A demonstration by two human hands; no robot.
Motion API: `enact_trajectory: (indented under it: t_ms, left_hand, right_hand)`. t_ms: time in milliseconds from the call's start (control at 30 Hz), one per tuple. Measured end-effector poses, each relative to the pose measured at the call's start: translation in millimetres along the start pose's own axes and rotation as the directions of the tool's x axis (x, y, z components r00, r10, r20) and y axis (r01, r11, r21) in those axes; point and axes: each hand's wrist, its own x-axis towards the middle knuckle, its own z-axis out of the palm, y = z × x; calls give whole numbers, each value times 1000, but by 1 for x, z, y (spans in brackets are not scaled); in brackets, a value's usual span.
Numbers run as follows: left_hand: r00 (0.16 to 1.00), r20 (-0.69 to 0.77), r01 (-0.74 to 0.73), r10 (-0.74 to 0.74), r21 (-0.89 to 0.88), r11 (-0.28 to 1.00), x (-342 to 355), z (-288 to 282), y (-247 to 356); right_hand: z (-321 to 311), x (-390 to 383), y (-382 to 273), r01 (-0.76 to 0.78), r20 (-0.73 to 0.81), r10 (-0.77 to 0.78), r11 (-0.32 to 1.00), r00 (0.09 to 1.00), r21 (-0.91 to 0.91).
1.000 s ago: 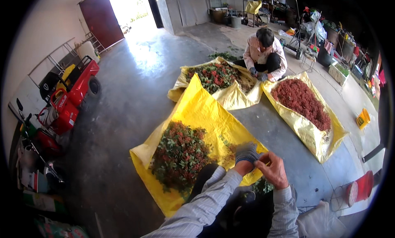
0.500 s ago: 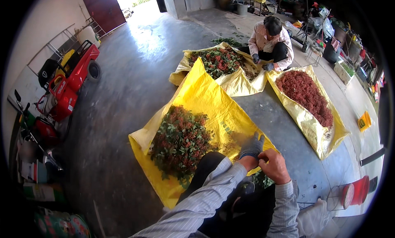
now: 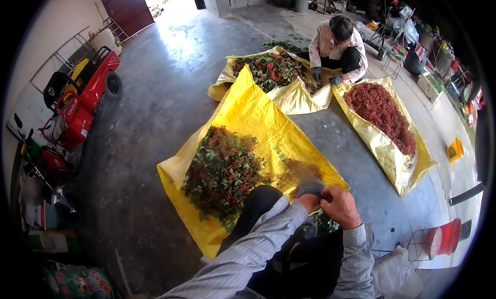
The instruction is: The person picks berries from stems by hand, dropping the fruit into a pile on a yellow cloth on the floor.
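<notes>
A grey knit glove (image 3: pixel 310 185) covers my left hand (image 3: pixel 309 200), which is held over the near right corner of a yellow woven sheet (image 3: pixel 261 128). Its fingers are blurred, so their pose is unclear. My bare right hand (image 3: pixel 342 208) is closed at the left wrist, pinching the glove's cuff. On the sheet lies a heap of leafy sprigs with red berry clusters (image 3: pixel 225 170). Beside it, close to my left hand, is a smaller scatter of reddish berry clusters (image 3: pixel 297 171). Some green leaves (image 3: pixel 326 222) show below my hands, between my legs.
Across from me a person (image 3: pixel 338 51) in gloves crouches at another sheet of berry sprigs (image 3: pixel 271 71). A third sheet holds a big red berry pile (image 3: pixel 380 113). A yellow bucket (image 3: pixel 455 150) and red bucket (image 3: pixel 451 236) are at right, a red cart (image 3: pixel 77 110) at left.
My left hand has drawn slightly nearer and its fingers look more blurred. My right hand keeps its pinch at the glove's cuff. Across from me, the person's hands have shifted over their sheet.
</notes>
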Motion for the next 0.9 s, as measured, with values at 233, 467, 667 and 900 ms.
enact_trajectory:
  t_ms: [233, 467, 667, 900]
  left_hand:
    - [990, -121, -68, 73, 45, 997, 7, 47, -35]
    - [959, -275, 74, -62, 33, 997, 29, 67, -41]
    - [977, -161, 141, -142, -19, 990, 44, 59, -46]
    - [995, 18, -97, 99, -90, 991, 40, 50, -17]
  right_hand:
    - [4, 2, -13, -13, 12, 13, 999, 1000, -42]
    - [22, 1, 0, -79, 15, 78, 965, 997, 251]
    - [-5, -3, -26, -293, 314, 146, 817, 938, 496]
    - [-21, -4, -26, -214, 250, 78, 786, 965, 579]
